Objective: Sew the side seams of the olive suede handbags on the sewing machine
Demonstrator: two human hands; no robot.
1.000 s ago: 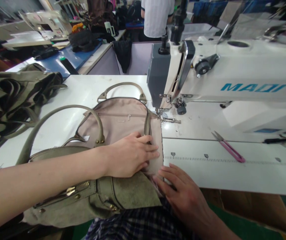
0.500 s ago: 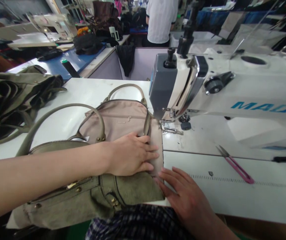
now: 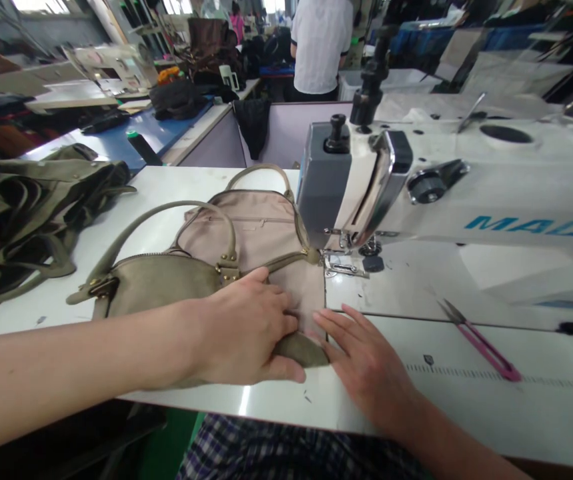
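While the olive handbag lay flat on the white table, its pink lining reaching the sewing machine presser foot, the left hand pressed down open on its near corner. Right hand rested flat beside, fingers spread, touching the edge. Pink snips lay well apart.

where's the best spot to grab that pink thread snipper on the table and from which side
Probably by the pink handle end of the thread snipper, coming from above on the near right. It lies flat on the table, with its pointed metal blades angled toward the sewing machine. The handle end is farthest from the points and has bare table around it for fingers to pinch.
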